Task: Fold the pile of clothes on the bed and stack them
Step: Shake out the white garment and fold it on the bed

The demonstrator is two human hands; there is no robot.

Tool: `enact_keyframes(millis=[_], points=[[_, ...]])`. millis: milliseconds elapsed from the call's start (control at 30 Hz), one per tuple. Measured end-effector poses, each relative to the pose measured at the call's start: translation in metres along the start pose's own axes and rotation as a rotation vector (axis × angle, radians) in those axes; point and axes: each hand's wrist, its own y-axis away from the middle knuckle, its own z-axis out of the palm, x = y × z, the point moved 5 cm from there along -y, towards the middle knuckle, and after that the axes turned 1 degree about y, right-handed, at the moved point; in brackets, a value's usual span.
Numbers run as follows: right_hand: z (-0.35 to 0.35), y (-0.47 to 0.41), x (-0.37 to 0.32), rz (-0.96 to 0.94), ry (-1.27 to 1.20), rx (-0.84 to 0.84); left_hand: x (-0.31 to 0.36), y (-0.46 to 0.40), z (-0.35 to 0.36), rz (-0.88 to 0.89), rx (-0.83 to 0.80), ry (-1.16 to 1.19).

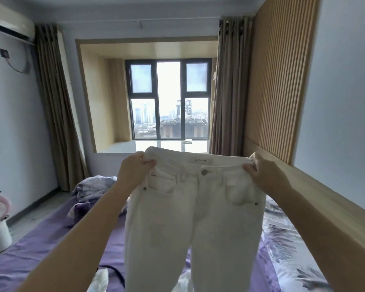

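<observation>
Hands: left hand (pixel 135 168), right hand (pixel 261 172) pinch waistband corners | white jeans (pixel 195 218) hang vertical, waist up, legs down

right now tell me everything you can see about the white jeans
The white jeans look like denim, with a metal waist button, small rivets at the front pockets and a label inside the waistband. They hang upright in the air above the bed, front toward the camera, legs dropping out of view. The left hand and right hand each pinch one end of the waistband.
</observation>
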Motion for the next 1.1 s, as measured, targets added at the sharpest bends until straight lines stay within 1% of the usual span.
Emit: enact_keyframes(millis=[33,100,133,200,233,267,333,433,567,600,667,733,800,833,867,933,967,1000,1033,1100], points=[[0.005,0.004,0.000,0.040,-0.019,-0.010,0.002,0.007,0.005,0.028,0.032,-0.065],[0.016,0.011,-0.004,0.160,-0.164,-0.032,0.002,0.022,0.016,0.016,0.075,-0.031],[0.021,0.016,-0.008,0.256,-0.326,-0.059,0.002,0.028,0.022,-0.006,0.083,0.021],[0.031,0.027,-0.026,0.437,-0.802,-0.163,0.008,0.039,0.033,-0.029,0.064,0.120],[0.035,0.031,-0.038,0.468,-1.007,-0.225,0.013,0.044,0.038,-0.031,0.047,0.169],[0.035,0.033,-0.052,0.448,-1.130,-0.275,0.021,0.048,0.042,-0.029,0.032,0.217],[0.031,0.036,-0.079,0.373,-1.243,-0.332,0.038,0.056,0.046,-0.009,0.007,0.282],[0.024,0.036,-0.114,0.317,-1.314,-0.361,0.060,0.064,0.047,0.040,-0.006,0.405],[0.018,0.036,-0.138,0.201,-1.210,-0.371,0.079,0.064,0.040,0.078,-0.029,0.592],[0.018,0.036,-0.139,0.180,-1.185,-0.354,0.080,0.063,0.039,0.062,-0.062,0.680],[0.019,0.036,-0.140,0.145,-1.157,-0.344,0.080,0.062,0.041,-0.001,-0.175,0.857],[0.025,0.037,-0.139,0.143,-1.227,-0.430,0.078,0.064,0.042,-0.018,-0.233,0.857],[0.030,0.037,-0.132,0.211,-1.336,-0.480,0.071,0.066,0.044,-0.051,-0.200,0.835],[0.032,0.036,-0.126,0.224,-1.326,-0.443,0.068,0.066,0.043,-0.074,-0.182,0.851],[0.032,0.034,-0.116,0.197,-1.223,-0.339,0.066,0.067,0.043,-0.086,-0.176,0.865],[0.029,0.031,-0.094,0.104,-0.910,-0.076,0.065,0.064,0.038,-0.082,-0.164,0.855],[0.029,0.031,-0.083,0.070,-0.821,-0.007,0.066,0.061,0.034,-0.070,-0.161,0.856],[0.033,0.032,-0.074,0.070,-0.819,-0.006,0.068,0.058,0.028,-0.056,-0.161,0.872],[0.040,0.035,-0.066,0.101,-0.880,-0.073,0.071,0.053,0.022,-0.041,-0.163,0.896],[0.060,0.040,-0.057,0.203,-1.085,-0.319,0.081,0.043,0.007,-0.006,-0.175,0.959]])
